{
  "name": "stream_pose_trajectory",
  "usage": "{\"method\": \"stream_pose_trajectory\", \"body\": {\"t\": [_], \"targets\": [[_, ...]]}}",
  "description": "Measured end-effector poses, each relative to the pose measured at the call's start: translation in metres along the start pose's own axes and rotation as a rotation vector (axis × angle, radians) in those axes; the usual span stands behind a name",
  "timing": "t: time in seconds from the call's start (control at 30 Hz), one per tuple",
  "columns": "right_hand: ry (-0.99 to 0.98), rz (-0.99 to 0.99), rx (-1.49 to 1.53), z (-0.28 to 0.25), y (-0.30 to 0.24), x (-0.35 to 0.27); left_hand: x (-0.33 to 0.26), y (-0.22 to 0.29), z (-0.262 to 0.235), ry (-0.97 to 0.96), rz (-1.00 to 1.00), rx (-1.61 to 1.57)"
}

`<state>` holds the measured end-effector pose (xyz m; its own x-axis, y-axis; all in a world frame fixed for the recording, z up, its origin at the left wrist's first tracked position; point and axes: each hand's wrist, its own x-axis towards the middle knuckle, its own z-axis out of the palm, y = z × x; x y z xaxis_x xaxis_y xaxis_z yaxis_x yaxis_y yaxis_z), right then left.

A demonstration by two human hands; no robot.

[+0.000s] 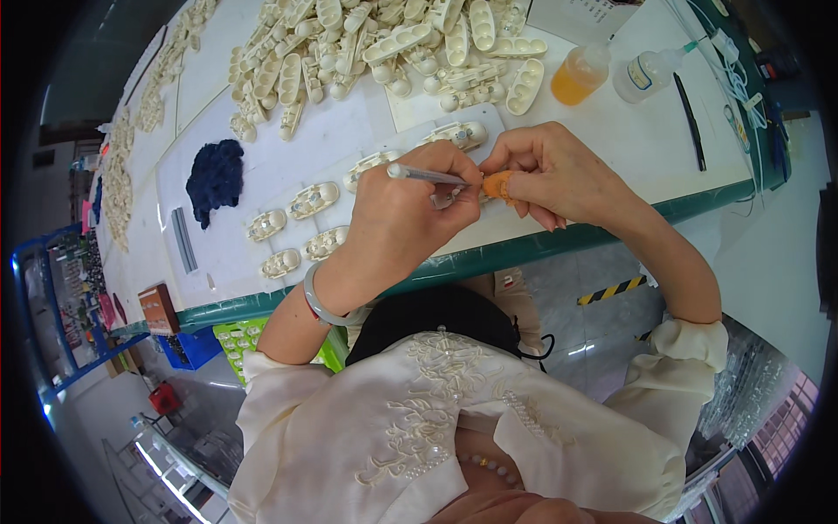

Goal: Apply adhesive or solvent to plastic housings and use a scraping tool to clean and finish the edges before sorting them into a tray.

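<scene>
My left hand (410, 203) is closed around a slim, pale pen-like tool (412, 173), whose tip points at the fingers of my right hand. Something small and whitish shows under the left fingers, too hidden to name. My right hand (559, 175) pinches a small orange cloth or sponge (498, 186). Both hands nearly meet above the table's near edge. Just beyond them lies a cream toy-car-like plastic part (461, 134) on a pale tray. Further parts of this kind (312, 200) stand in rows left of my left hand.
A large heap of cream plastic parts (349, 52) covers the back. Dark blue cloth (215, 179) and a grey strip (183, 240) lie left. At right stand a bottle of orange liquid (580, 75) and a clear bottle (644, 77), beside a black pen (690, 122). Green edging (419, 275) borders the table.
</scene>
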<state>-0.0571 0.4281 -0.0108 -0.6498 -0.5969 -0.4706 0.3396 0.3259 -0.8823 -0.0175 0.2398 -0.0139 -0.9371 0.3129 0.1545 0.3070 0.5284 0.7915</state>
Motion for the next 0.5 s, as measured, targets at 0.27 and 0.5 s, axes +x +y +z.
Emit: {"method": "stream_pose_trajectory", "body": {"t": [0.27, 0.5], "targets": [[0.010, 0.083, 0.055, 0.001, -0.007, 0.009, 0.002, -0.004, -0.024, 0.142, -0.203, -0.367], [0.019, 0.113, 0.028, 0.002, -0.010, 0.007, -0.011, 0.006, -0.033, -0.058, -0.246, -0.214]]}}
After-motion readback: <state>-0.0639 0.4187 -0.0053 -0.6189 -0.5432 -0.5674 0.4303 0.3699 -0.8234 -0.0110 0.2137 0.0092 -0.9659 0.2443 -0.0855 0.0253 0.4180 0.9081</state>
